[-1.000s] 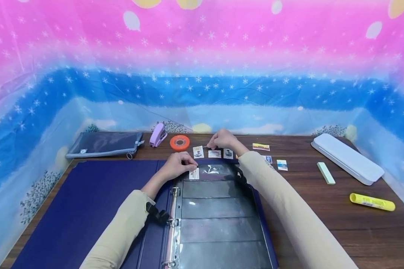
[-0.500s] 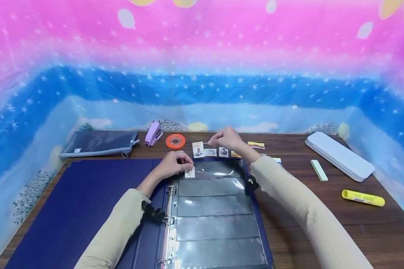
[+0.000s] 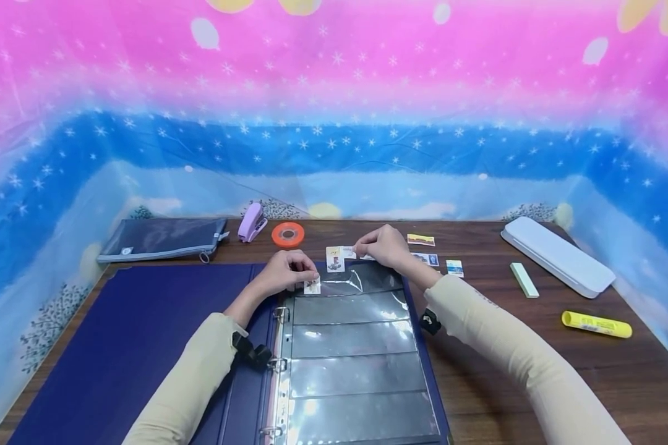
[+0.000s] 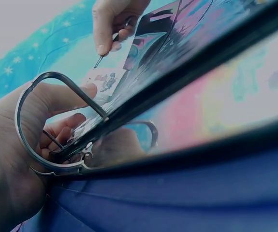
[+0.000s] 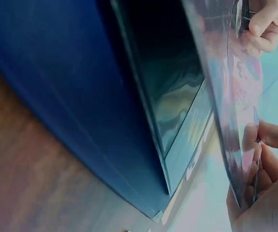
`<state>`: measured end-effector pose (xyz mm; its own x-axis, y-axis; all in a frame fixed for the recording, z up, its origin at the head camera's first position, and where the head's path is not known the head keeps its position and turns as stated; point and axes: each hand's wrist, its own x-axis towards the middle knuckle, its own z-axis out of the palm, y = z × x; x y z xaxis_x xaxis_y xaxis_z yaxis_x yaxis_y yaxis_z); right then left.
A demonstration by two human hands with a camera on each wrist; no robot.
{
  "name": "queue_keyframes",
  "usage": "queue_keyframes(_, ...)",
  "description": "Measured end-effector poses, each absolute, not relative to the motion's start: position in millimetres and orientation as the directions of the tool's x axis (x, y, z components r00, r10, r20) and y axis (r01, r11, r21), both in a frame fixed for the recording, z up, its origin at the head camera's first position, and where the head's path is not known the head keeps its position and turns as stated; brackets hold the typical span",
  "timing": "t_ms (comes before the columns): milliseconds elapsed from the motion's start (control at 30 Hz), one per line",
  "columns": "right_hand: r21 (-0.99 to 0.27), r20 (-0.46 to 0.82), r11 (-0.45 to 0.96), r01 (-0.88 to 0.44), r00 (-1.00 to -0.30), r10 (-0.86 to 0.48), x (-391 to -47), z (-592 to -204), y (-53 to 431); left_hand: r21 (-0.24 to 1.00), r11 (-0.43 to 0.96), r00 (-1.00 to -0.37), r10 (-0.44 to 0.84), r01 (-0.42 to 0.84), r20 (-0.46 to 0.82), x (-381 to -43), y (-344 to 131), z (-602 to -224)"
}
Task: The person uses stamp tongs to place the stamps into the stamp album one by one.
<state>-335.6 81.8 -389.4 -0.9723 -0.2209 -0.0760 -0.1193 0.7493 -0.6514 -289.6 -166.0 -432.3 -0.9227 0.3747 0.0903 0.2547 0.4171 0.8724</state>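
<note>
A ring-binder stamp album [image 3: 167, 334] lies open, with a black stock page [image 3: 356, 374] of clear strip pockets on its right side. My left hand [image 3: 288, 272] pinches the page's top left edge, beside a stamp [image 3: 312, 287] in the top pocket. With my right hand [image 3: 386, 246] I grip thin metal tweezers [image 4: 100, 60]. Their tips hold another stamp [image 3: 336, 259], upright over the top edge of the page. The right wrist view shows both hands behind the raised clear sheet [image 5: 226, 92].
More loose stamps [image 3: 420, 240] lie behind and right of the album. Along the back are a mesh pouch [image 3: 164, 238], a purple stapler [image 3: 252, 222] and an orange tape roll [image 3: 287, 234]. At right lie a white case [image 3: 559, 256], a pale green block [image 3: 524, 280] and a yellow glue stick [image 3: 597, 324].
My right hand has brought the tweezers and stamp down and rightward, from over the table to the top pocket's edge. My left hand keeps its place on the page.
</note>
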Motion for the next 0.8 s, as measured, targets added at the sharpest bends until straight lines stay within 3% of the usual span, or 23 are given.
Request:
queue_keyframes(400, -0.558, -0.110, 0.807, -0.193, -0.947, -0.302, -328.0, -389.7, 80.9, 0.870, 0.418, -0.923, 0.371, 0.262, 0.099, -290.5, -164.7, -433.4)
queue_keyframes(800, -0.553, -0.163, 0.783, -0.285, -0.884, -0.437, -328.8, -389.4, 80.4, 0.866, 0.425, -0.925, 0.365, 0.264, 0.103, -290.2, -164.8, -433.6)
